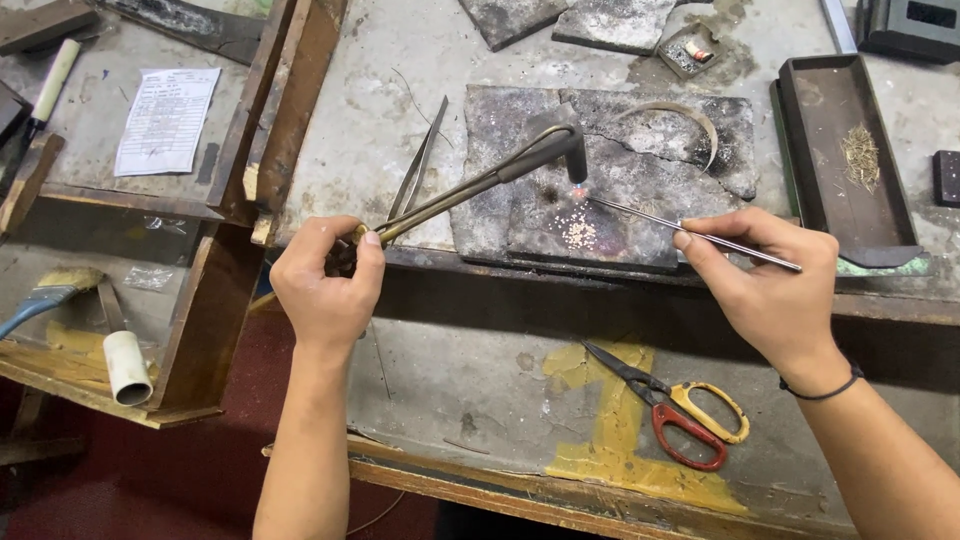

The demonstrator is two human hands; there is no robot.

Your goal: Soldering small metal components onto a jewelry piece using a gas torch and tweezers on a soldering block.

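**Mia:** What are the two hands doing?

**Ben:** The left hand (325,280) is curled tight around the handle of a long brass torch (470,185). Its dark tip points down at a burnt grey block (560,215) on the bench. There is a tiny red glow right under the tip. The right hand (770,275) pinches a thin metal rod (690,232) between thumb and fingers, like a pencil. The rod's far end sits at the glow.

**Mia:** How do you do that well?

**Ben:** I think you keep both wrists steady and let only the rod's end meet the hot spot. Keep the flame away from the little pile of pale beads (580,233) just below it (they look easy to scatter).

**Mia:** Any papers or boxes around?

**Ben:** A white sheet of paper with printed lines (168,120) lies flat at the far left, on the next bench. A long dark tray (850,160) sits at the right with a bit of golden fluff in it. A small square dish (690,50) is at the top, past the block.

**Mia:** And the scissors?

**Ben:** The scissors with red and yellow handles (680,410) lie on the lower shelf, under the right hand. Nobody is touching them.
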